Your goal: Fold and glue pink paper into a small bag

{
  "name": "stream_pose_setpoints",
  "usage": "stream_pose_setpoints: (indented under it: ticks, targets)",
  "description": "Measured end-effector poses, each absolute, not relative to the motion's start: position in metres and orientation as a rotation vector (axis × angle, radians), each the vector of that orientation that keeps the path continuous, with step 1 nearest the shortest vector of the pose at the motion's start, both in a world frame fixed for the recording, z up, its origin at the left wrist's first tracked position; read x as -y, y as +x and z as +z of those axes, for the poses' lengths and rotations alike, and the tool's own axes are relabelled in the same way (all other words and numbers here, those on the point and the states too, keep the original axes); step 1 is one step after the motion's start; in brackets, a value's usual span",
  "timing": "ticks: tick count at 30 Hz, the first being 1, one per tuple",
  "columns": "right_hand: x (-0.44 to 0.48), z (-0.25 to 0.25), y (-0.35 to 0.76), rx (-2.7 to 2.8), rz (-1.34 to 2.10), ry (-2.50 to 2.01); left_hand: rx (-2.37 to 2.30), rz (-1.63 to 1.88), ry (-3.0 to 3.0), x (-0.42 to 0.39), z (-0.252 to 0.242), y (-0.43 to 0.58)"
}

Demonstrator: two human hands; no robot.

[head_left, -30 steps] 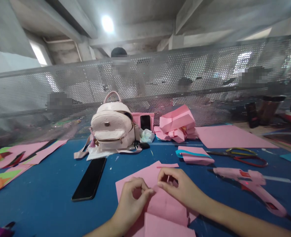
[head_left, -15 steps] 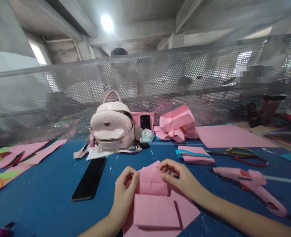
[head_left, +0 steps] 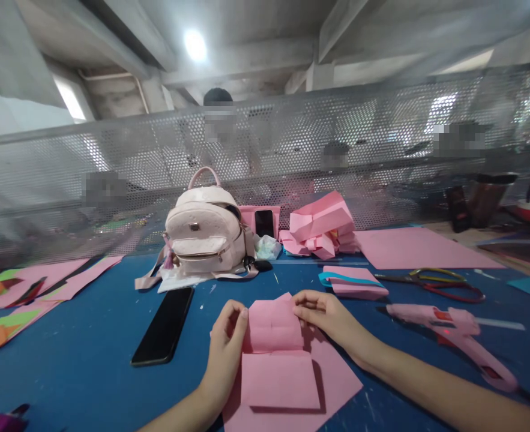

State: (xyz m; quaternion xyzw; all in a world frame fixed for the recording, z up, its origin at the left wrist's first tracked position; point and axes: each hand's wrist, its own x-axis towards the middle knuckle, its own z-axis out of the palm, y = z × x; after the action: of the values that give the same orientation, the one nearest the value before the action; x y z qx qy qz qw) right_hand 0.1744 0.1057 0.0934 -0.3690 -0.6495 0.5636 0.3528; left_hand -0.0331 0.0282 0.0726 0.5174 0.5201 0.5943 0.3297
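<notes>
The left hand [head_left: 226,342] pinched the left edge of a folded pink paper [head_left: 277,349], thumb over fingers, and the right hand [head_left: 323,312] had its upper right corner caught between thumb and fingertips. The paper lay directly in front of the person, its upper panel flat between the hands and its lower panel nearer the body, all resting on a larger pink sheet [head_left: 337,381] on the blue table [head_left: 84,372]. Left of it lay a black phone [head_left: 162,327], screen dark. To the right I saw a pink glue gun [head_left: 460,324] with a small red light and a clear stick out its back, scissors [head_left: 400,278], and a pink packet [head_left: 359,289] crossed by a blue strip. Beyond stood a cream backpack [head_left: 204,231], its metal badge [head_left: 194,227] too small to read, its top gaping at one side with the contents hidden. Beside it sat crumpled pink paper [head_left: 321,222]; far right, a dark cup [head_left: 490,195], its inside not visible, before a perforated screen [head_left: 292,132].
</notes>
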Motion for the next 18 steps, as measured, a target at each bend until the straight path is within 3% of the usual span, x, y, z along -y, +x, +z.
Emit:
stream_pose_setpoints:
  ticks: [18]
  targets:
    - [-0.089,0.091,0.171,1.787,1.547,-0.756,-1.289,1.350,1.952,-0.031,0.091,-0.037]
